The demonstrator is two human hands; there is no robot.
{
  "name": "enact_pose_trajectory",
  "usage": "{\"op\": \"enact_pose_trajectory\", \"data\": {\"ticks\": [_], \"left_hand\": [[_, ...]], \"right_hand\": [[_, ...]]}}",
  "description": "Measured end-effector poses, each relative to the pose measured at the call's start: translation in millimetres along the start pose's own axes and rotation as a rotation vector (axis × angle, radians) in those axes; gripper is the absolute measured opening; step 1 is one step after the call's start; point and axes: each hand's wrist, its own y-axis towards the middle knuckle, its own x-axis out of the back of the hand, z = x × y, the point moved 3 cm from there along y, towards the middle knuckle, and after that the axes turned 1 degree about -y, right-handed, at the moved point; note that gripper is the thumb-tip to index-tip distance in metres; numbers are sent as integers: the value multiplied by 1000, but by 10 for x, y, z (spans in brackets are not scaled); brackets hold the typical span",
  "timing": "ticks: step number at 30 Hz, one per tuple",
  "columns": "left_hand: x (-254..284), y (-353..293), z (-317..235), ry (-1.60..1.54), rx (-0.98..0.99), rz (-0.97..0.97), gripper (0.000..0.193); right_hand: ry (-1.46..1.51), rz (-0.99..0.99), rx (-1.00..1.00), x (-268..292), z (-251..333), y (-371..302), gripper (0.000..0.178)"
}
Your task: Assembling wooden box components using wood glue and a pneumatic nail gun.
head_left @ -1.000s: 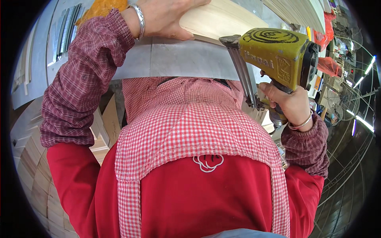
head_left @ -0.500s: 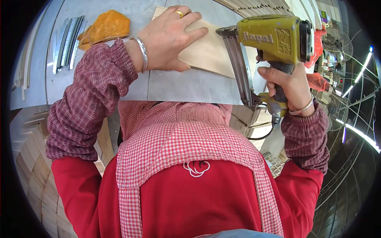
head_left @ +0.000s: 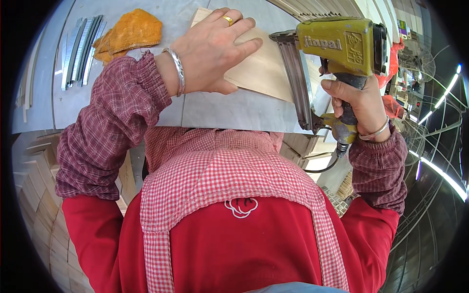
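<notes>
My right hand (head_left: pixel 355 105) is wrapped round the dark grip of a yellow-green pneumatic staple gun (head_left: pixel 337 44). Its long metal magazine slants across the right end of a thin, pale wooden board (head_left: pixel 266 71). Over the board's left part lies my left hand (head_left: pixel 215 53), fingers spread and holding nothing. That hand hides some of the board, and its thumb reaches the board's near edge. An air hose runs from the bottom of the gun's handle. Whether the gun's nose touches the wood, I cannot tell.
The grey worktable (head_left: pixel 146 115) carries an orange cloth (head_left: pixel 134 31) and several metal staple strips (head_left: pixel 80 51) on its left. Long wooden strips (head_left: pixel 317 7) are stacked at the far right. Red plastic (head_left: pixel 393 105) hangs beyond the gun, and wooden pieces (head_left: pixel 44 210) are piled at lower left.
The board, my left hand and the staple gun have all shifted slightly right in the picture. My grip on the gun is the same, and my left fingers remain spread.
</notes>
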Motion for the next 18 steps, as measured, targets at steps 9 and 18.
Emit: {"op": "enact_pose_trajectory", "data": {"ticks": [9, 18], "left_hand": [[-49, 22, -102, 16, 0, -13, 79], [-227, -202, -435, 253, 20, -183, 44]], "right_hand": [[-174, -35, 44, 7, 49, -99, 27], [-289, -59, -69, 53, -67, -104, 29]]}}
